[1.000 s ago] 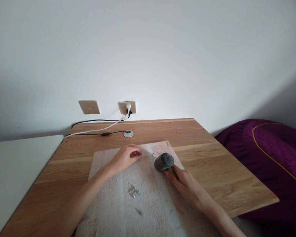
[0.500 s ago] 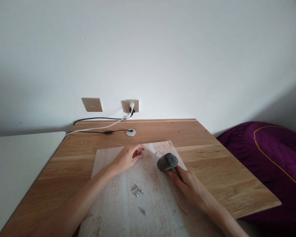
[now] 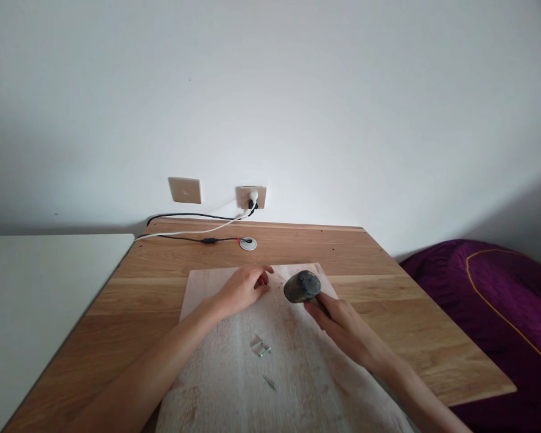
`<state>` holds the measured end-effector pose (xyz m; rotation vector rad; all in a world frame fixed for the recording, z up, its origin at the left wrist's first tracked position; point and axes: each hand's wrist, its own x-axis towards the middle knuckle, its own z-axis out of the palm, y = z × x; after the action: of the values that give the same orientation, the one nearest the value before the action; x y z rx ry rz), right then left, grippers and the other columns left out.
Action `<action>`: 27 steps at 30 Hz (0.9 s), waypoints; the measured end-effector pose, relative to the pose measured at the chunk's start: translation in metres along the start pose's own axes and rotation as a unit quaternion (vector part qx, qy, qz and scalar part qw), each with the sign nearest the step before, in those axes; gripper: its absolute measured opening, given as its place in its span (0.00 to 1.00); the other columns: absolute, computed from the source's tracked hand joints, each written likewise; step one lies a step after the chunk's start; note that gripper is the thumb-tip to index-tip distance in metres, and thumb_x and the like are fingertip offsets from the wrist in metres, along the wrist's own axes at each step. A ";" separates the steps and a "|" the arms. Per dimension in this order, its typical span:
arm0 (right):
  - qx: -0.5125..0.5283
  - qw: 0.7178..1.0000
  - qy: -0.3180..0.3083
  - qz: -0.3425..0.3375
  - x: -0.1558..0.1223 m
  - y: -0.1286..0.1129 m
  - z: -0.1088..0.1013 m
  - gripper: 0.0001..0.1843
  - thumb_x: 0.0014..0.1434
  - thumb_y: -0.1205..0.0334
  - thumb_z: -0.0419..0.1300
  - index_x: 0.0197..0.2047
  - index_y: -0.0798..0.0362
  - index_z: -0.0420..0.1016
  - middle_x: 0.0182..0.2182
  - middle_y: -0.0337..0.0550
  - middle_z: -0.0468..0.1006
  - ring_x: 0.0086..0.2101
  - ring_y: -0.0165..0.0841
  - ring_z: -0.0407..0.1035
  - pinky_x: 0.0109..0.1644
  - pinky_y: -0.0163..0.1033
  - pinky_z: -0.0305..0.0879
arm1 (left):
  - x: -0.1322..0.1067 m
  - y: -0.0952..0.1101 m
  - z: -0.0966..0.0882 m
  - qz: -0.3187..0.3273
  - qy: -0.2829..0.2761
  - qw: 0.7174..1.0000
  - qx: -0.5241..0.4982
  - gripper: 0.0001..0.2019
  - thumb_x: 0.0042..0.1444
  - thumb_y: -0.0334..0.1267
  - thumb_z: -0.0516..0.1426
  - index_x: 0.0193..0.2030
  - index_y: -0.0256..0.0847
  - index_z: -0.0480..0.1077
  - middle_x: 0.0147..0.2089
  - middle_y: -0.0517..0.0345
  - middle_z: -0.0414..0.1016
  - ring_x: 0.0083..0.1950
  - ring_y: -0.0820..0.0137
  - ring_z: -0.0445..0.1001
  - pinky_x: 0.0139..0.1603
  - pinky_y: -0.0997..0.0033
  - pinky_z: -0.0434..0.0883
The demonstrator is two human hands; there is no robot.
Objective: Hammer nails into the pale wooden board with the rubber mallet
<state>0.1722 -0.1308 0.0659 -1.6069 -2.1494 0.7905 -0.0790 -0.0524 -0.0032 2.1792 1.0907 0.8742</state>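
Observation:
My left hand rests on the far part of a worn, whitish wooden board. Its thumb and fingers pinch a small metal nail, of which little more than the head shows. Closed round the handle of a rubber mallet, my right hand is to the right. The mallet's dark head hangs over the board, to the right of the nail and apart from it. Nearer me on the board lie several loose nails in a small group, with another slim metal piece below them.
Beneath the board is a wooden table. Cables run along its back to a wall socket and a round grommet. A white surface adjoins on the left; a purple cushioned item stands at the right.
The view has turned slightly left. My right hand has brought the mallet left and a little farther away over the board, closer to the nail. My left hand keeps its pinch in place.

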 end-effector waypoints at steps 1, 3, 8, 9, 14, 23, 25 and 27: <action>-0.004 1.000 0.000 -0.005 0.004 -0.004 0.000 0.16 0.71 0.50 0.49 0.33 0.48 0.67 0.27 0.41 0.77 0.30 0.38 0.72 0.36 0.41 0.64 | 0.000 0.000 0.000 -0.005 0.003 1.000 -0.001 0.17 0.55 0.24 0.62 0.51 0.40 0.73 0.38 0.57 0.81 0.38 0.67 0.79 0.43 0.68 0.73; -0.016 1.000 -0.005 -0.019 0.012 -0.010 0.000 0.17 0.71 0.50 0.48 0.33 0.48 0.67 0.28 0.42 0.77 0.31 0.38 0.72 0.36 0.42 0.63 | 0.001 0.002 0.000 -0.010 0.007 1.000 0.002 0.17 0.55 0.24 0.63 0.51 0.41 0.74 0.37 0.57 0.81 0.38 0.66 0.79 0.45 0.67 0.73; -0.040 0.998 -0.008 -0.050 0.027 -0.019 0.004 0.16 0.72 0.52 0.47 0.39 0.49 0.71 0.36 0.48 0.82 0.39 0.43 0.75 0.40 0.43 0.65 | 0.003 0.005 -0.002 -0.012 0.007 1.000 -0.017 0.16 0.55 0.25 0.63 0.50 0.41 0.74 0.37 0.58 0.83 0.38 0.66 0.81 0.48 0.66 0.74; -0.043 0.998 -0.007 -0.053 0.029 -0.019 0.004 0.16 0.72 0.52 0.48 0.40 0.50 0.72 0.37 0.49 0.82 0.40 0.43 0.76 0.41 0.43 0.65 | 0.003 0.005 -0.002 -0.015 0.005 0.999 -0.030 0.17 0.55 0.25 0.63 0.50 0.41 0.74 0.36 0.58 0.83 0.38 0.66 0.82 0.47 0.67 0.74; -0.064 0.995 -0.020 -0.069 0.034 -0.019 0.007 0.16 0.73 0.54 0.48 0.44 0.50 0.75 0.40 0.50 0.84 0.45 0.45 0.76 0.46 0.44 0.66 | 0.003 0.005 -0.003 -0.002 0.006 0.999 -0.049 0.20 0.52 0.22 0.60 0.52 0.40 0.75 0.38 0.57 0.84 0.40 0.65 0.82 0.46 0.68 0.73; -0.083 0.994 -0.028 -0.069 0.034 -0.022 0.006 0.18 0.73 0.53 0.47 0.40 0.50 0.74 0.37 0.50 0.84 0.40 0.44 0.77 0.42 0.42 0.65 | 0.002 0.005 -0.003 -0.020 0.023 0.999 -0.040 0.20 0.52 0.21 0.61 0.51 0.40 0.75 0.38 0.58 0.83 0.40 0.66 0.81 0.47 0.68 0.74; -0.082 0.994 -0.026 -0.072 0.036 -0.020 0.005 0.18 0.73 0.52 0.48 0.39 0.50 0.74 0.37 0.50 0.84 0.40 0.43 0.77 0.42 0.42 0.65 | 0.003 0.005 -0.002 -0.022 0.018 0.998 -0.050 0.19 0.53 0.22 0.62 0.50 0.41 0.76 0.37 0.58 0.84 0.40 0.65 0.82 0.47 0.68 0.74; -0.076 0.994 -0.015 -0.073 0.037 -0.018 0.005 0.18 0.73 0.51 0.48 0.40 0.50 0.73 0.37 0.50 0.84 0.40 0.43 0.77 0.42 0.42 0.65 | 0.003 0.004 -0.001 -0.021 0.011 0.998 -0.063 0.17 0.53 0.23 0.62 0.49 0.41 0.76 0.37 0.58 0.84 0.40 0.65 0.83 0.46 0.68 0.75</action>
<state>0.1448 -0.1002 0.0713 -1.4947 -2.3680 0.6224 -0.0766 -0.0517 0.0013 2.0396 1.0594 0.9255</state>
